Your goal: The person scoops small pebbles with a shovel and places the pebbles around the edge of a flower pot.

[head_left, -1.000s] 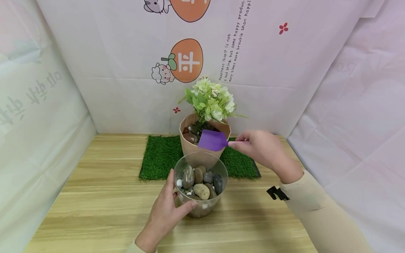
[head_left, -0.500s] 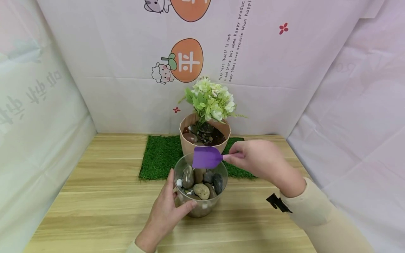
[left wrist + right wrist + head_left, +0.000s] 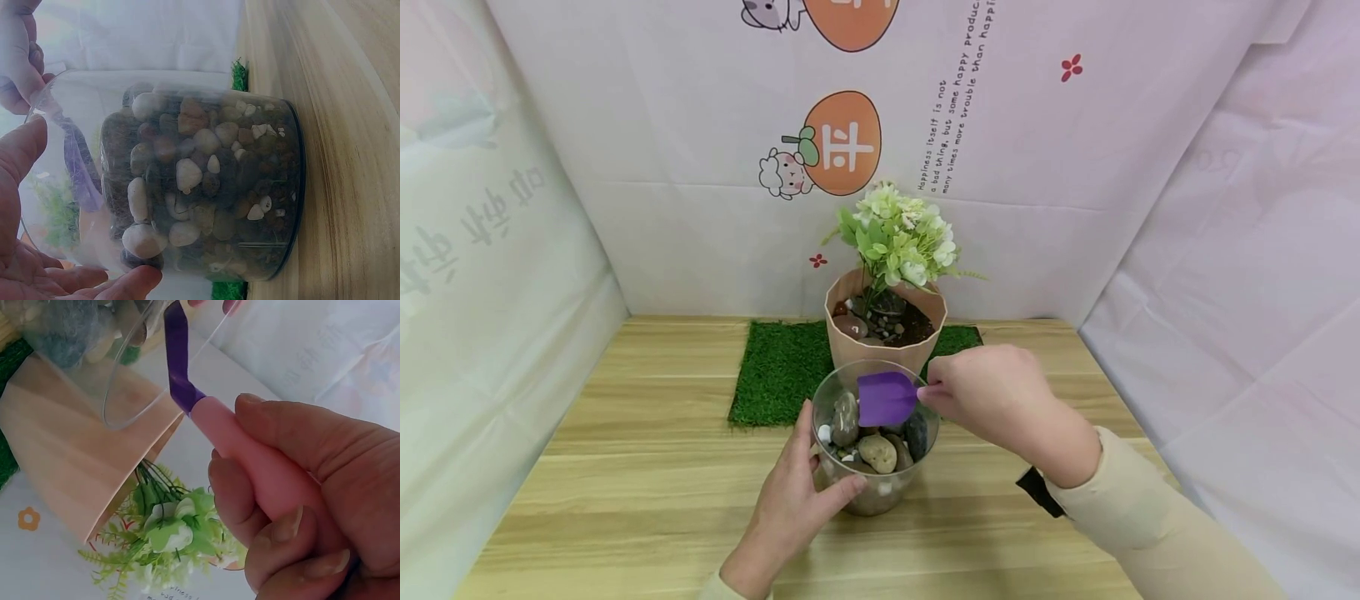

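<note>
My right hand (image 3: 992,404) grips the pink handle (image 3: 262,462) of a small shovel with a purple blade (image 3: 887,399). The blade is over the mouth of a clear container (image 3: 876,492), above the large stones (image 3: 877,454) inside. Against the left side of this container my left hand (image 3: 793,492) holds on, thumb in front and fingers round the far side. Through the wall in the left wrist view, white and brown pebbles (image 3: 187,175) show below the big stones. Just behind stands a peach flowerpot (image 3: 883,358) with dark soil, stones and a white-green flower plant (image 3: 902,237).
A green turf mat (image 3: 775,375) lies under the flowerpot on the wooden table (image 3: 647,467). A printed white cloth (image 3: 700,233) hangs behind the table, and pale cloth closes off both sides.
The right hand has brought the shovel from over the flowerpot toward me, down to the mouth of the clear container. The left hand and the container have stayed put.
</note>
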Tool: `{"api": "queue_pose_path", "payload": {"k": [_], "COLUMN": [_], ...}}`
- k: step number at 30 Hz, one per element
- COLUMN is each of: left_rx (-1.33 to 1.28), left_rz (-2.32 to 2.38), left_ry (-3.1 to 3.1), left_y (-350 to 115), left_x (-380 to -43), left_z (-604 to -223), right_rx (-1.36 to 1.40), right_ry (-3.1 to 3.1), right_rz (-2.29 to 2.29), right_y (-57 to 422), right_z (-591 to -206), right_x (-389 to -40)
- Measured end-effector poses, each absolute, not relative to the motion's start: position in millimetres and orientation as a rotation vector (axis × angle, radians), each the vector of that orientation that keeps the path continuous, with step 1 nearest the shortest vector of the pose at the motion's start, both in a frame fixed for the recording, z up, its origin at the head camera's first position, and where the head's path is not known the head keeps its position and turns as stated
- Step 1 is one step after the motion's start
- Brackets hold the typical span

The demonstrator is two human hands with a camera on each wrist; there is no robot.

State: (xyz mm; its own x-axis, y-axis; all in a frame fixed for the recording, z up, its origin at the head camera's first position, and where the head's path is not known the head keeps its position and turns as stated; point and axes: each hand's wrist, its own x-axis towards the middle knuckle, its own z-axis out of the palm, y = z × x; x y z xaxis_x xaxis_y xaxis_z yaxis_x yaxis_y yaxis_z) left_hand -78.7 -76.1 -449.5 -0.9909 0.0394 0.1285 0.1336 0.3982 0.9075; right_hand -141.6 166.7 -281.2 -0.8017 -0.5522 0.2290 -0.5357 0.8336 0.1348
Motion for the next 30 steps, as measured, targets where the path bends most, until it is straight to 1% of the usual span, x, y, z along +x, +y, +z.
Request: {"api": "queue_pose_path", "payload": {"k": [15, 30], "left_rx": [-0.153, -0.152], "left_rz": [-1.651, -1.651], "left_ry": [-2.563, -2.570], "left_y": [-76.0, -76.4], "left_x": [-77.7, -77.0], "left_z": [-448.5, -448.2], "right_rx": [0.827, 0.803], "right_ry": [-2.590, -2.548], "right_rz": [-0.242, -0.312], "right_y": [150.6, 139.1], "right_z": [-282.2, -284.7], "right_x": [-130.6, -128.5]}}
